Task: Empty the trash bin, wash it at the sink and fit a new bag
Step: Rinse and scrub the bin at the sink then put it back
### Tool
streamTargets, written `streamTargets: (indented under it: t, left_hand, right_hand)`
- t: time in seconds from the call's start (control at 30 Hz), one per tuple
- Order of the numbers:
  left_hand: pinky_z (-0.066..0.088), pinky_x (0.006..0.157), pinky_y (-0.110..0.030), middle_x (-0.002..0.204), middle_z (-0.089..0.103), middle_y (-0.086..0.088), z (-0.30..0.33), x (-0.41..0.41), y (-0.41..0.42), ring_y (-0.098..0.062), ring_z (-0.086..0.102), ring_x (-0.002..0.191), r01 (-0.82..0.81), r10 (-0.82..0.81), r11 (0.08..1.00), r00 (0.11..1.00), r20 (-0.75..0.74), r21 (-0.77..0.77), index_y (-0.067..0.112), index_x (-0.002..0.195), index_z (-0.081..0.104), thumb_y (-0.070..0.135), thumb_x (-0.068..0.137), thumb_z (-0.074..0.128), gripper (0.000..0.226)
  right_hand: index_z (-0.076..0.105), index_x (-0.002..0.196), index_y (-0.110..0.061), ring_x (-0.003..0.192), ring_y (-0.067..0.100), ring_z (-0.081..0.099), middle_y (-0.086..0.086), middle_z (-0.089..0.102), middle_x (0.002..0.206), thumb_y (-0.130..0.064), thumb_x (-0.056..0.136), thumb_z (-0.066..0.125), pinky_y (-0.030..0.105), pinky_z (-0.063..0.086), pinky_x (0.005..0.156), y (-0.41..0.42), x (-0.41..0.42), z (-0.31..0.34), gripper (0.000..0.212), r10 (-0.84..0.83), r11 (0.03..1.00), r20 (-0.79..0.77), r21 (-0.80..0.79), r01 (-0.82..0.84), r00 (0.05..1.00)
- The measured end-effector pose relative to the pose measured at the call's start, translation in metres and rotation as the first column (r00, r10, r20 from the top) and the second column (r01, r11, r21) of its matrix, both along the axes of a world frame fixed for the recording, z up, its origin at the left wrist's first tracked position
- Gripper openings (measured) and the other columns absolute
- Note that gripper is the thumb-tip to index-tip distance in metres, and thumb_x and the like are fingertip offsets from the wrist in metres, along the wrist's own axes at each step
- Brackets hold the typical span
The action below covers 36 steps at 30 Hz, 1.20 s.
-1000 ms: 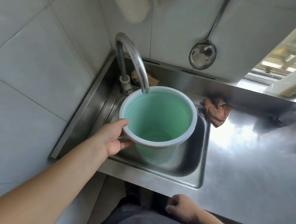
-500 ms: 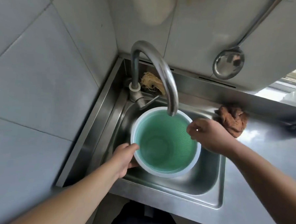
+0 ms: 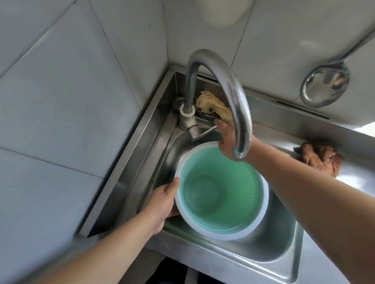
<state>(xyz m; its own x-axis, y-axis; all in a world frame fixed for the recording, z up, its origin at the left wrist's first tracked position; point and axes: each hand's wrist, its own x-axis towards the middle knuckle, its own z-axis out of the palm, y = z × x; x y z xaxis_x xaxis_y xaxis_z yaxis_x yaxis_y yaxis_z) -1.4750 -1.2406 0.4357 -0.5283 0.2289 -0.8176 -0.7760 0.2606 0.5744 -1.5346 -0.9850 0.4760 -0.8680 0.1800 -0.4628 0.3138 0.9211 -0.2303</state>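
**Light plastic bin, held at the rim under the tap**

Pale wall tiles meet in a corner above a steel sink (image 3: 289, 255), with a ladle (image 3: 325, 85) hanging on the wall and a brown rag (image 3: 320, 156) lying on the counter to the right. Standing in the basin, just below the spout of the tap (image 3: 234, 96), is the green bin (image 3: 221, 191) with its white rim; it looks empty and unlined, and no water is running that I can see.

My left hand (image 3: 161, 203) grips the near-left side of the rim, fingers curled round the outside wall. My right hand (image 3: 227, 137) reaches behind the spout toward the tap lever, near a straw-coloured scrubber (image 3: 212, 106); its fingers look fairly straight and hold nothing.

Judging by the thin ribbed wall, the bin is light and somewhat flexible, so it should tip easily once water hits it. Wet plastic will likely be slippery; the thick rim seems the safest hold, with a second hand under the base when turning it.
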Motion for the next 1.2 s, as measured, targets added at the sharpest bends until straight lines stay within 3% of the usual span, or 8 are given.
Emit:
streamTargets:
  t: [0.27,0.47,0.57,0.63,0.83,0.93,1.07,1.2]
  left_hand:
    - [0.06,0.075,-0.036,0.092,0.08,0.001,-0.005,0.0,0.0,-0.016,0.077,0.082,-0.034,0.034,0.999,0.999,0.001,-0.014,0.021,0.103,0.071,0.051,0.098,0.051,0.036]
    - [0.06,0.075,-0.037,0.094,0.08,0.0,-0.008,-0.001,-0.001,-0.017,0.077,0.084,-0.033,0.033,0.999,0.999,0.004,0.0,0.02,0.104,0.072,0.051,0.098,0.052,0.037]
    - [0.06,0.074,-0.036,0.094,0.08,0.001,-0.01,-0.001,-0.001,-0.016,0.077,0.084,-0.026,0.026,1.0,1.0,0.001,0.005,0.021,0.105,0.072,0.052,0.098,0.052,0.037]
    - [0.061,0.071,-0.035,0.094,0.08,0.001,-0.01,0.0,-0.001,-0.016,0.077,0.083,-0.032,0.032,0.999,0.999,-0.003,-0.004,0.021,0.104,0.072,0.053,0.097,0.052,0.038]
    - [0.061,0.069,-0.033,0.089,0.08,0.004,-0.013,0.001,0.003,-0.013,0.077,0.078,-0.08,0.079,0.996,0.997,-0.011,-0.043,0.037,0.08,0.078,0.062,0.099,0.04,0.05]
    - [0.057,0.07,-0.031,0.086,0.08,0.008,-0.011,0.001,0.005,-0.01,0.076,0.074,-0.062,0.06,0.995,0.998,-0.037,-0.076,0.043,0.077,0.077,0.064,0.098,0.037,0.05]
    - [0.058,0.071,-0.032,0.083,0.08,0.005,-0.01,0.003,0.008,-0.02,0.076,0.082,-0.062,0.053,0.986,0.997,-0.061,-0.157,0.03,0.08,0.079,0.066,0.096,0.036,0.058]
    - [0.059,0.087,-0.042,0.088,0.08,-0.002,-0.009,0.006,0.012,-0.026,0.074,0.09,-0.063,0.045,0.974,0.995,-0.085,-0.218,0.02,0.092,0.076,0.069,0.095,0.033,0.065]
  right_hand:
    - [0.04,0.142,-0.02,0.108,0.033,0.063,0.011,0.061,0.129,-0.018,0.083,0.049,0.047,0.058,0.087,-0.002,0.024,-0.005,0.06,-0.033,0.998,-0.001,-0.061,0.033,0.999]
    - [0.043,0.143,-0.016,0.122,0.032,0.054,0.011,0.053,0.14,-0.017,0.087,0.054,0.046,0.052,0.097,-0.005,0.029,-0.003,0.057,0.063,0.998,0.057,-0.031,-0.061,0.996]
    - [0.038,0.147,-0.019,0.103,0.027,0.058,0.012,0.054,0.137,-0.011,0.09,0.05,0.038,0.053,0.083,-0.002,0.033,0.0,0.06,0.047,0.997,0.007,-0.063,-0.046,0.999]
    - [0.034,0.151,-0.02,0.09,0.023,0.053,0.011,0.055,0.135,-0.009,0.091,0.049,0.03,0.044,0.072,0.001,0.038,0.001,0.062,0.023,0.996,-0.04,-0.088,-0.027,0.999]
    - [0.044,0.14,-0.013,0.112,0.034,0.058,0.015,0.056,0.135,-0.026,0.093,0.054,0.035,0.046,0.082,0.023,0.073,-0.007,0.05,-0.208,0.974,-0.082,-0.104,0.2,0.975]
    - [0.057,0.118,-0.012,0.098,0.032,0.062,0.009,0.065,0.11,-0.033,0.093,0.054,0.034,0.045,0.074,0.029,0.099,-0.014,0.033,-0.38,0.915,-0.137,-0.197,0.351,0.915]
    - [0.062,0.102,-0.012,0.086,0.027,0.063,0.003,0.067,0.091,-0.041,0.098,0.049,0.036,0.048,0.074,0.03,0.134,-0.023,0.033,-0.615,0.768,-0.12,-0.314,0.558,0.779]
    - [0.065,0.091,-0.002,0.081,0.032,0.063,0.013,0.068,0.085,-0.044,0.099,0.043,0.043,0.052,0.076,0.026,0.154,-0.029,0.048,-0.701,0.686,-0.081,-0.351,0.638,0.709]
